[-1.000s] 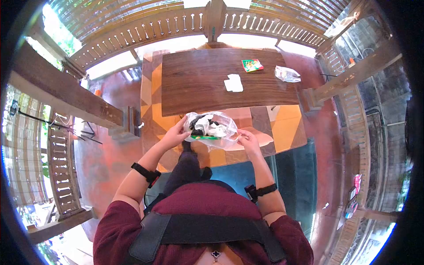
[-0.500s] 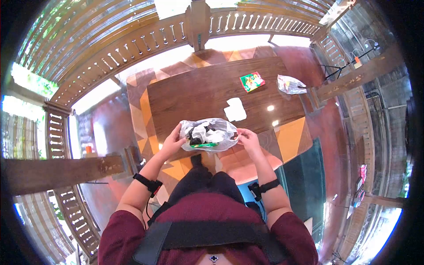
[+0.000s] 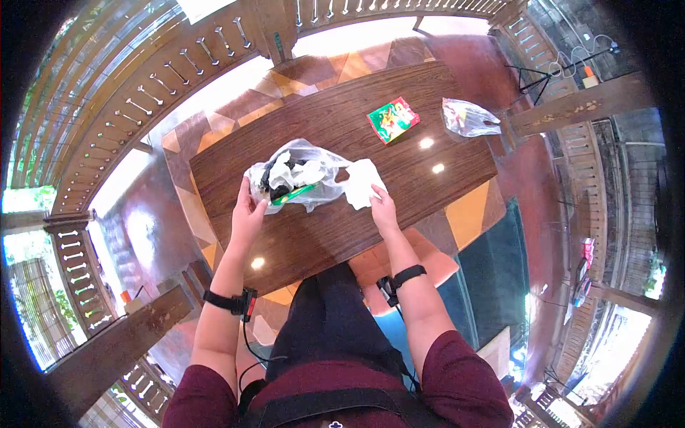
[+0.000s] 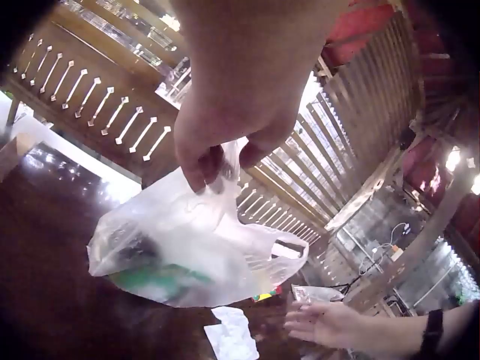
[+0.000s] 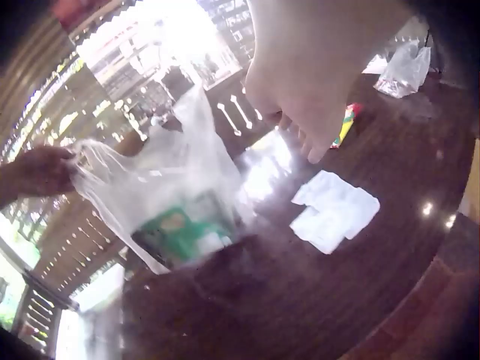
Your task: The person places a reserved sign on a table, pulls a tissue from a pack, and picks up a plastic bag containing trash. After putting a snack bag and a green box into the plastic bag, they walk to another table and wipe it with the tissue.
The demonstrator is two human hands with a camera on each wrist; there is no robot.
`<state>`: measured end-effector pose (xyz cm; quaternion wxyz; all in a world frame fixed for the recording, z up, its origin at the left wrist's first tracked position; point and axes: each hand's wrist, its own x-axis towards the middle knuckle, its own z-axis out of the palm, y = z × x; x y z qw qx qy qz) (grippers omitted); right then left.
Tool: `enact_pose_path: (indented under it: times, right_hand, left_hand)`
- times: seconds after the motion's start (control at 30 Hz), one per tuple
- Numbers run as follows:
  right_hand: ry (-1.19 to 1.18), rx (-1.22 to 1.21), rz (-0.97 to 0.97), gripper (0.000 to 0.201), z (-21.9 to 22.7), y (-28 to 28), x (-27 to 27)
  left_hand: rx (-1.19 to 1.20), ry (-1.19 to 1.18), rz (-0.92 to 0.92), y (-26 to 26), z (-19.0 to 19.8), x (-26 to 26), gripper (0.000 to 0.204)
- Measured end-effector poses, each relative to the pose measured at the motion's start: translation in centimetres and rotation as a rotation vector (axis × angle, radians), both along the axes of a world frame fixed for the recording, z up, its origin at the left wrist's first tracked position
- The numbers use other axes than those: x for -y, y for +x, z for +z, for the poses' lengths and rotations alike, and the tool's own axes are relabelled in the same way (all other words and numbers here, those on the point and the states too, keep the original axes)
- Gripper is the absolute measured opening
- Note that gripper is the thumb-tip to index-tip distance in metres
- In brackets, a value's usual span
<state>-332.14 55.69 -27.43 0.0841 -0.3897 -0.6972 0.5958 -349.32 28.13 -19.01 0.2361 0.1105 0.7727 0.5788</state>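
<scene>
A translucent plastic bag (image 3: 325,160) holding white, black and green items hangs from my left hand (image 3: 247,214), whose fingers pinch its rim; the left wrist view shows the same grip on the bag (image 4: 180,240). My right hand (image 3: 384,210) is off the bag, its fingers extended over the white folded paper (image 3: 362,182) in the head view. In the right wrist view, a gap separates that hand (image 5: 307,90) from the paper (image 5: 337,210) lying on the table.
On the wooden table (image 3: 321,242) lie a green and red packet (image 3: 393,120) and, at the right end, another plastic bag (image 3: 469,118). A pinkish chair (image 3: 417,267) stands at the near edge. Wooden railings surround the area.
The bag has moved forward and left, over the table, with my left hand. My right hand has let go of the bag's side and moved toward the white paper.
</scene>
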Motion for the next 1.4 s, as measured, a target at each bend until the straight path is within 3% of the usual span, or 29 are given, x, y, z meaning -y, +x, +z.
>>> enact_pose_path:
  times: [0.07,0.17,0.2,0.3,0.4,0.57,0.63,0.77,0.83,0.87,0.97,1.07,1.13,1.17,1.27,1.4]
  right_hand:
    - [0.170,0.222,0.128,0.040,-5.4,0.9,-1.4]
    - [0.412,0.356,0.261,0.042,-9.1,1.3,-1.1]
    - [0.327,0.389,0.215,0.044,-8.4,0.9,-0.4]
    - [0.627,0.411,0.335,0.043,-10.3,0.9,0.5]
    - [0.706,0.559,0.399,0.044,-11.6,0.7,0.9]
    - [0.535,0.399,0.169,0.035,-12.0,0.5,0.8]
    - [0.490,0.369,0.122,0.035,-11.5,0.7,1.0]
    - [0.724,0.364,0.056,0.035,-9.9,1.1,1.8]
    - [0.770,0.234,-0.035,0.034,-8.0,0.6,2.4]
    - [0.543,-0.010,-0.151,0.031,-6.5,0.2,3.1]
    - [0.521,-0.339,-0.209,0.028,-0.4,-2.0,6.3]
    - [0.883,-0.284,0.214,0.043,5.6,-5.0,8.1]
    - [0.933,-0.241,0.408,0.052,6.9,-7.2,8.7]
    - [0.986,-0.189,0.473,0.055,7.2,-7.8,8.9]
    - [0.954,-0.296,0.432,0.055,6.2,-7.7,8.1]
    - [0.776,-0.356,0.111,0.049,0.8,-5.4,5.7]
  left_hand:
    - [-0.030,-0.002,0.014,-0.1,0.5,-1.1,0.067]
    - [-0.046,0.116,0.067,0.4,0.9,-2.5,0.066]
    - [0.013,0.100,0.028,0.4,0.7,-2.2,0.067]
    - [0.063,0.199,0.035,0.9,-0.4,-2.4,0.069]
    - [0.156,0.227,0.085,1.0,-0.1,-2.7,0.069]
    - [0.158,0.276,0.083,1.5,-1.8,-2.4,0.068]
    - [0.156,0.270,0.078,2.1,-2.4,-2.3,0.069]
    - [0.159,0.268,0.062,2.8,-2.7,-2.2,0.070]
    - [0.148,0.270,0.059,3.1,-2.7,-2.1,0.070]
    - [0.139,0.288,0.077,3.3,-2.8,-2.2,0.069]
    - [0.119,0.329,0.089,3.4,-2.7,-2.3,0.069]
    - [0.136,0.279,0.062,3.4,-2.7,-1.9,0.069]
    - [0.139,0.282,0.074,3.3,-2.6,-1.9,0.069]
    - [0.132,0.299,0.079,3.1,-2.6,-2.0,0.069]
    - [0.130,0.322,0.088,3.0,-2.9,-2.1,0.069]
    - [0.163,0.290,0.094,3.0,-2.9,-1.6,0.069]
